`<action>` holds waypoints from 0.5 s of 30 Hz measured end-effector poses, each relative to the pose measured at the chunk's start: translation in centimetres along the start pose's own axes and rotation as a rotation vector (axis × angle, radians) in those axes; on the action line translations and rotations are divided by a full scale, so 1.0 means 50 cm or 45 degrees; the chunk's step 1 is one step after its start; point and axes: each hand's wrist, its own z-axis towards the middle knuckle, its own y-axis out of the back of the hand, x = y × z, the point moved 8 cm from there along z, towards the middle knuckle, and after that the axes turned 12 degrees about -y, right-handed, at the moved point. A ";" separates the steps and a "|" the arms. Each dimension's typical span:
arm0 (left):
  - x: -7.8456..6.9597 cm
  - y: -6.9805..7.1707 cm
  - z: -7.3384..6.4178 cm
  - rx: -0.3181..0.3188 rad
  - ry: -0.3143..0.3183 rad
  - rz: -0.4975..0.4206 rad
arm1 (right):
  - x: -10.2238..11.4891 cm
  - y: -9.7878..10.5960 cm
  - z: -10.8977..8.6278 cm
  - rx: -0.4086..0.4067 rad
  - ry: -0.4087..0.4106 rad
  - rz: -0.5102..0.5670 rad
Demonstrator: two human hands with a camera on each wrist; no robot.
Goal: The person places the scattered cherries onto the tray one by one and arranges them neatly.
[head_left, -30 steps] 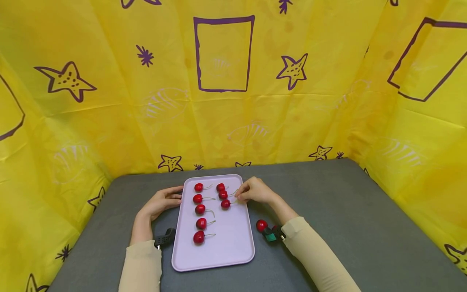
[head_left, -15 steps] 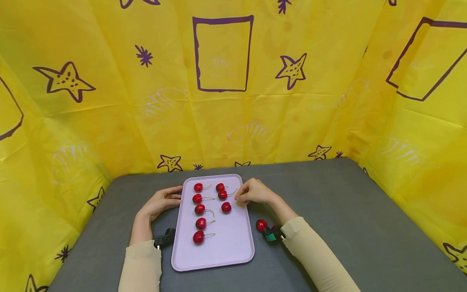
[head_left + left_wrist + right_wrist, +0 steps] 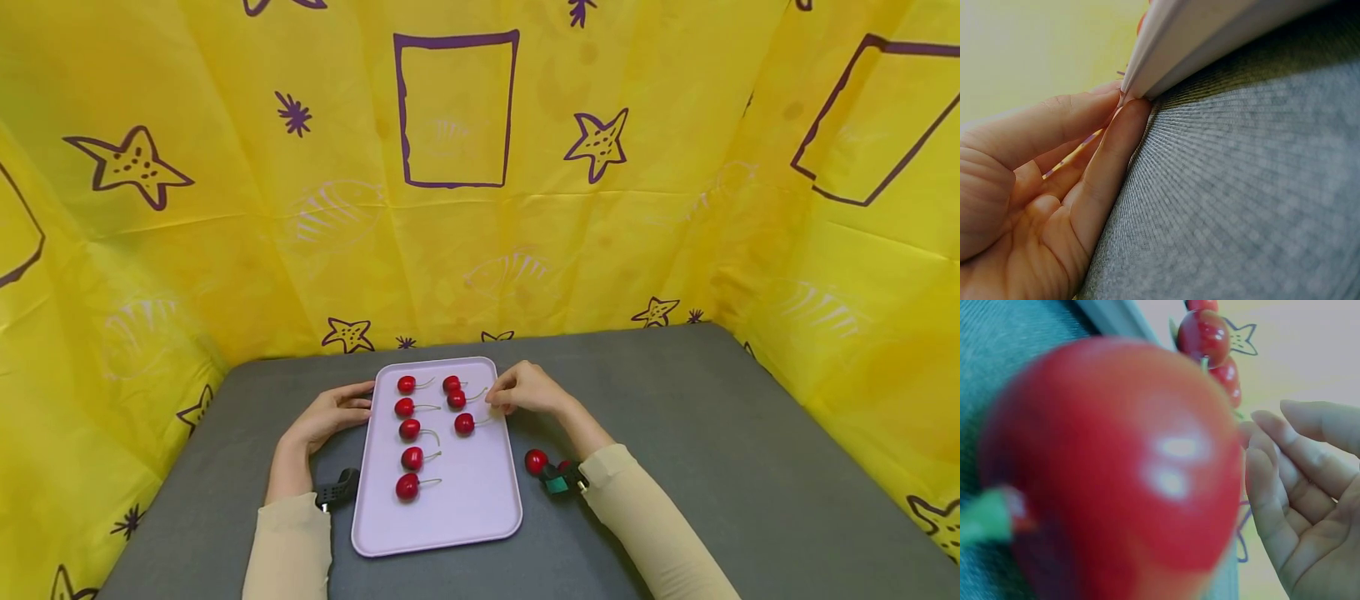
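A pale lilac tray (image 3: 450, 525) lies on the grey table, holding several red cherries with thin stems. Along its left side runs a column of cherries, such as the one near the front (image 3: 407, 487). Near its right side are 3 more, the front one (image 3: 464, 424) lying with its stem towards my right hand (image 3: 528, 387). In the right wrist view that hand's fingers (image 3: 1319, 456) are loosely bent, with no cherry visible between them. My left hand (image 3: 330, 417) touches the tray's left edge with fairly straight fingers; the left wrist view shows fingertips against the rim (image 3: 1147, 62).
Beside my right wrist, right of the tray, a red cherry (image 3: 536, 462) lies on the grey table (image 3: 675, 417). Another cherry there is partly hidden by the wrist camera (image 3: 557, 480). A yellow patterned curtain (image 3: 457, 250) stands behind and at both sides.
The front cherry in the right column has shifted slightly towards the front of the tray and its stem now lies flatter. My right fingers have drawn slightly away from it. The left hand stays put.
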 end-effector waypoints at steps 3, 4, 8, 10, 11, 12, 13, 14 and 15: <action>-0.002 -0.001 0.000 0.010 -0.007 0.007 | 0.000 0.013 -0.004 -0.026 -0.018 0.013; 0.000 -0.001 0.000 0.003 0.001 0.001 | 0.000 0.018 -0.006 -0.039 -0.025 0.015; -0.001 0.000 0.000 0.004 0.002 0.003 | 0.008 0.041 -0.014 -0.082 -0.038 0.020; -0.001 0.000 0.000 0.000 0.010 -0.002 | 0.010 0.054 -0.019 -0.096 -0.041 0.031; -0.001 0.000 -0.001 0.001 0.011 0.000 | 0.013 0.060 -0.022 -0.100 -0.042 0.038; 0.000 0.000 -0.001 -0.001 0.013 -0.004 | 0.015 0.066 -0.025 -0.107 -0.042 0.037; -0.002 -0.001 -0.001 0.008 0.000 0.004 | 0.016 0.073 -0.029 -0.114 -0.046 0.034; 0.000 0.000 -0.001 0.000 0.010 -0.003 | 0.017 0.079 -0.034 -0.119 -0.048 0.029; 0.000 -0.001 0.000 0.003 0.007 -0.001 | 0.018 0.085 -0.038 -0.125 -0.051 0.024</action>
